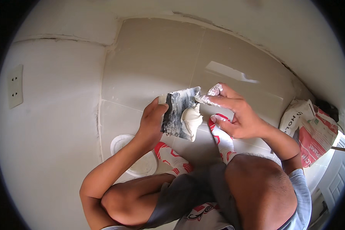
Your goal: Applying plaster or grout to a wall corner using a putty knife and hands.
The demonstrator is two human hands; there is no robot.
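Note:
My left hand grips the left edge of a dark, flat rectangular putty plate, thumb on top and fingers underneath. White paste is smeared across the plate's face. A thick lump of creamy white putty sits at its lower right side and hangs over the edge. To the right is my right hand, its thumb spread away from the fingers. Putty coats its fingertips, which are close to the plate's upper right corner; whether they touch it I cannot tell. Nothing shows between those fingers.
A round white container stands low on the left, partly behind my left forearm. My feet in red-and-white socks are below the plate. Paper sacks lie at the right. The left wall has a socket plate; large beige tiles lie ahead.

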